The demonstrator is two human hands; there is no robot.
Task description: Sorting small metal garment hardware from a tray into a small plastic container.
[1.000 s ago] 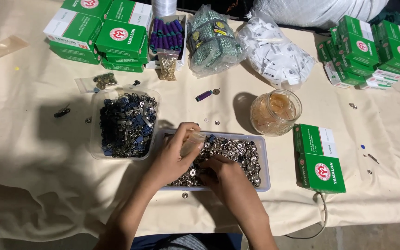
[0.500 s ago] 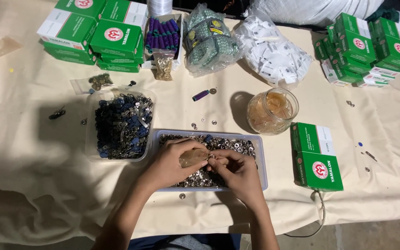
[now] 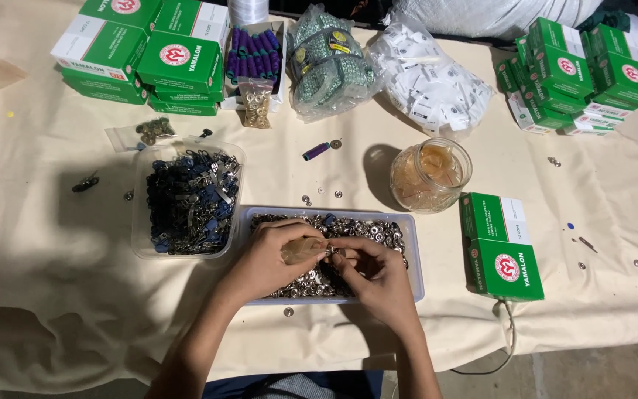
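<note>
A clear rectangular tray (image 3: 413,255) full of small silver snap buttons lies at the near edge of the cloth-covered table. My left hand (image 3: 271,257) hovers over the tray and holds a small clear plastic bag (image 3: 303,250). My right hand (image 3: 372,273) meets it at the bag's mouth, fingers pinched on small silver buttons. Both hands cover the tray's middle.
A clear tub of dark blue and silver zipper pulls (image 3: 186,198) sits left of the tray. A glass jar (image 3: 430,176) stands behind, green boxes (image 3: 501,247) to the right. More green boxes (image 3: 142,52), purple spools (image 3: 255,53) and bagged goods (image 3: 426,74) line the back.
My left hand lifted out of the buttons holding the small bag. My right hand rose from the tray's front and came to the bag's mouth with buttons.
</note>
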